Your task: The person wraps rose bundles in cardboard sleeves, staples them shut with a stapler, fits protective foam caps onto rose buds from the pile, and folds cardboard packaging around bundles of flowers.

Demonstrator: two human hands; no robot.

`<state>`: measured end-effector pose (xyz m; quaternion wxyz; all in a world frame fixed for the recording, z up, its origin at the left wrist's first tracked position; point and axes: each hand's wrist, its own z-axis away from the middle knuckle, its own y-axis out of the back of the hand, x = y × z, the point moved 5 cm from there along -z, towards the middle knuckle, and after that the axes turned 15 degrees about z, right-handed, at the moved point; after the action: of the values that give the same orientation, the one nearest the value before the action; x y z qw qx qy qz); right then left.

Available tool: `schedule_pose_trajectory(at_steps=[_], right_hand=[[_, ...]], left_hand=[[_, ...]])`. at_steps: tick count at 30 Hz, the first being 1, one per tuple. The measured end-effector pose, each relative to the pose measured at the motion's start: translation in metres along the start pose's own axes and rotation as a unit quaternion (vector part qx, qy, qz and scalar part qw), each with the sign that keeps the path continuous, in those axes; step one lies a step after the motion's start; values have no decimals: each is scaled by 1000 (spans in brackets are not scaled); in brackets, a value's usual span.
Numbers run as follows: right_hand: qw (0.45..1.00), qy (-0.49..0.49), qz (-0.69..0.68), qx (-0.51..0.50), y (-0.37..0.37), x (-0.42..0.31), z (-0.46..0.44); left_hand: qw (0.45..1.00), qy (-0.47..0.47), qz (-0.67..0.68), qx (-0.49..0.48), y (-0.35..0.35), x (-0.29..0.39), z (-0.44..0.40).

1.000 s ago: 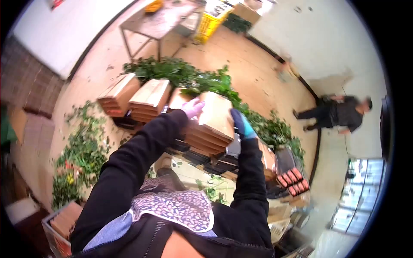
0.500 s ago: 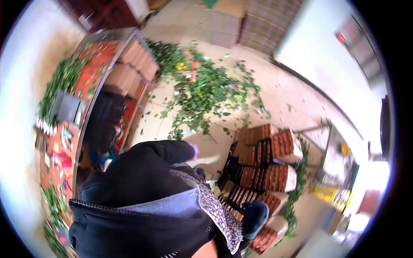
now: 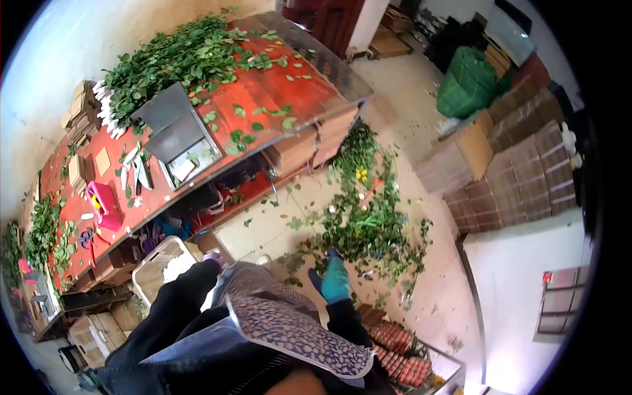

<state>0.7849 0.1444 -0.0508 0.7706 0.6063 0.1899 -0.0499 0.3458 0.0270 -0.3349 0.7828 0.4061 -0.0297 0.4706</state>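
Note:
My right hand (image 3: 336,280), in a teal glove with dark blue fingers, reaches over the tiled floor at the near edge of a pile of leafy green cuttings (image 3: 375,220). Its thumb and fingers are spread, and nothing shows in them. Of my left hand (image 3: 214,259), only a bit of purple glove appears beyond the black sleeve, near a pale plastic basket (image 3: 150,268); its fingers cannot be made out. A patterned apron (image 3: 289,329) hangs from my front, between the arms.
On the left runs a red-topped table (image 3: 289,85) bearing leafy stems (image 3: 178,59), a dark metal box (image 3: 168,122), a pink container (image 3: 104,207) and scissors (image 3: 87,238). Stacked cartons (image 3: 520,178) and a green sack (image 3: 467,82) stand far right. Red-patterned bundles (image 3: 401,355) are near bottom right.
My view has swung left, bringing the table more fully into sight. The right hand has gone from the stacked bundles to the leaf pile, and the left now appears near the basket.

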Motion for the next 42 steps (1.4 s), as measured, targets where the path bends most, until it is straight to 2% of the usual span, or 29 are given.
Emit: schedule_pose_trajectory(at_steps=[2, 6, 7, 8, 11, 12, 13, 14, 16, 17, 18, 20, 21, 22, 23, 25, 26, 27, 28, 30, 31, 32, 33, 34, 36, 37, 38, 40, 42], right_hand=[[982, 118, 138, 49, -54, -14, -70], [941, 258, 215, 35, -91, -44, -215], [931, 263, 251, 26, -107, -43, -259], [919, 268, 287, 17, -119, -42, -301], [886, 305, 349, -11, -131, -53, -418], [871, 330, 362, -33, -142, -58, -457], [878, 318, 330, -137, -147, -65, -488], [871, 299, 298, -249, -152, -64, -505], [867, 351, 258, -244, -212, -13, -529], [805, 368, 454, -102, -186, -29, -514], [827, 356, 426, -91, -200, -16, -517], [841, 433, 324, -5, -160, -19, -497], [832, 461, 308, -21, -144, -22, -491], [824, 484, 293, -42, -131, -25, -487], [836, 459, 287, -91, -119, -26, -486], [869, 417, 240, -115, -96, -42, -489], [888, 404, 197, -94, -83, -51, -483], [889, 414, 185, -66, -66, -60, -465], [889, 425, 168, -32, -51, -76, -448], [874, 442, 194, -55, -54, -73, -397], [875, 435, 171, -129, -48, -88, -369], [880, 422, 145, -160, -59, -84, -340], [871, 468, 96, -110, -55, -94, -311], [883, 432, 36, -179, -81, -83, -280], [854, 367, 40, -367, -90, -102, -233], [836, 400, 39, -374, -83, -125, -216], [818, 432, 36, -378, -83, -139, -200], [767, 493, 6, -411, -127, -125, -169], [762, 459, 83, -448, -121, -147, -169]], left_hand=[[987, 83, 137, -22, 23, -33, 0], [898, 108, 416, 96, 9, -115, 28], [723, 135, 673, 80, 5, -134, 50], [846, 202, 482, 109, 16, -113, 87], [807, 349, 459, 127, -13, -128, 163], [712, 403, 562, 117, -30, -143, 180], [595, 395, 679, 169, -40, -143, 207], [731, 443, 495, 157, -31, -113, 231], [718, 469, 486, 171, -50, -90, 253], [744, 446, 478, 139, -57, -78, 248], [782, 439, 412, 161, -64, -69, 237], [916, 337, 217, 28, -67, -47, 186], [937, 253, 194, 142, -93, -68, 157], [913, 243, 301, 133, -80, -42, 137], [875, 236, 404, 123, -21, 38, 116], [823, 148, 529, 146, -7, 80, 53], [891, 70, 435, 108, 37, 133, 29], [889, 44, 449, 72, 42, 157, 5], [805, 124, 581, 15, 46, 186, -10], [693, 169, 700, -43, 67, 245, -26], [684, 167, 706, -71, 69, 260, -33], [675, 164, 712, -100, 68, 270, -33], [674, 163, 711, -114, 69, 275, -29], [666, 166, 712, -151, 44, 265, -34], [694, 167, 686, -139, 4, 229, -32], [791, 152, 583, -106, -5, 203, -32], [791, 152, 583, -103, -2, 190, -16], [969, 21, 246, -22, 34, 176, 22], [987, 36, 154, -36, 55, 159, 59]])
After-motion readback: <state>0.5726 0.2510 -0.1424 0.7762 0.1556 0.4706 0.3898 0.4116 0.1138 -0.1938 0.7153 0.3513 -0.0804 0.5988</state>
